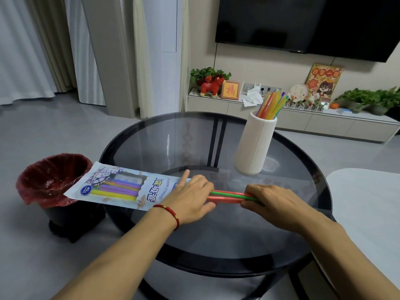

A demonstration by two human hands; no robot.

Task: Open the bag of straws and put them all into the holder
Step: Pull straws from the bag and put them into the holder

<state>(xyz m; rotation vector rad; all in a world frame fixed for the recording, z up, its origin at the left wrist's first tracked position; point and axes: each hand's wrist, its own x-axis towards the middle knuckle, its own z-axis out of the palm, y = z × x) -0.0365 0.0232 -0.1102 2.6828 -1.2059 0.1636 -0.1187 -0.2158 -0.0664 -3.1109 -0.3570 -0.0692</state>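
The printed straw bag (121, 187) lies flat on the round glass table (194, 137), its left end hanging over the edge. Yellow, purple and green straws show through its window. My left hand (190, 195) grips the bag's open right end, index finger stretched out. My right hand (272, 202) grips a bundle of red, green and orange straws (227, 196) that reaches from the bag's mouth to my fingers. A white ribbed holder (255, 146) stands upright at the back right of the table, with several coloured straws (272, 102) inside.
A black bin with a red liner (47, 180) stands on the floor under the bag's left end. A white seat edge (363, 202) is at the right. A low TV cabinet (292, 118) with plants and ornaments runs behind the table.
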